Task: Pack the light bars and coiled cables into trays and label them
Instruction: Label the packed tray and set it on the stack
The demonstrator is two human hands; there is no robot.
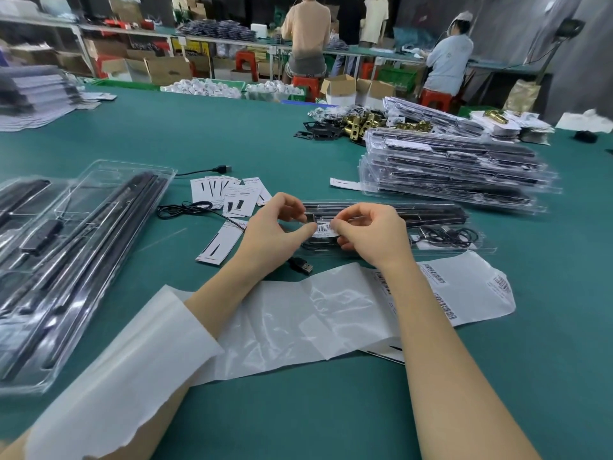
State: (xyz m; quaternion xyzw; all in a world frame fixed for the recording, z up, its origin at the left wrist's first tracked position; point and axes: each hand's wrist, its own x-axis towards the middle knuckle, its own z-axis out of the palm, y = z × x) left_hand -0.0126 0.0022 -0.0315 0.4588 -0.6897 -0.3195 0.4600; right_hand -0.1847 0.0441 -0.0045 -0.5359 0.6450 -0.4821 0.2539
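Far benches: three people (306, 34) stand at a long workbench across the top of the frame, backs to the camera.
Stools: red plastic stools (247, 63) under that bench.
Boxes: open cardboard cartons (167, 69) on the floor, upper left.
Hardware: brass fittings (360, 122) heaped on the green table (205, 127), upper right of centre.
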